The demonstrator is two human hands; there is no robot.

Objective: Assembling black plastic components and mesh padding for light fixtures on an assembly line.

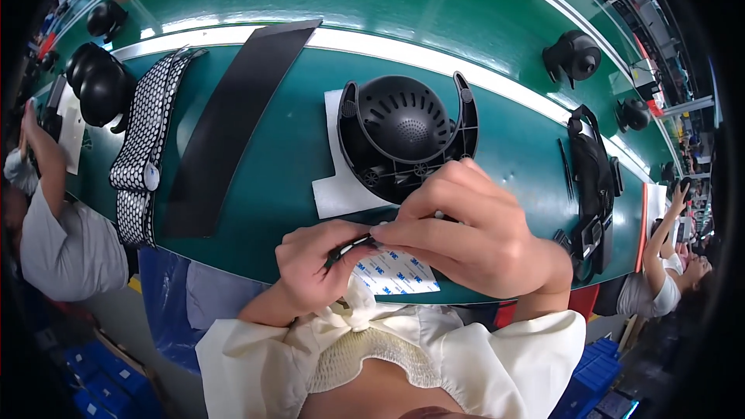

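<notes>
My left hand (318,262) is closed around a small black piece (353,245) with whitish spots along it; its full shape is hidden by my fingers. The thumb and fingertips of my right hand (481,240) are pinched together at the right end of that piece, and what they grip is too small to name. Below both hands a white adhesive backing sheet (400,273) with blue print lies at the bench edge; I cannot tell whether a finger holds it. Just beyond my hands sits a black plastic housing (407,128) with a slotted dome and two upright arms, on a white sheet (330,195).
Left on the green bench (272,147) lie a long black strip (233,124) and a strip of black-and-white dotted pads (143,140). A black strapped pouch (594,186) lies right. Black domed housings (574,56) stand on the conveyor (388,0). Co-workers sit left (66,240) and right (660,279).
</notes>
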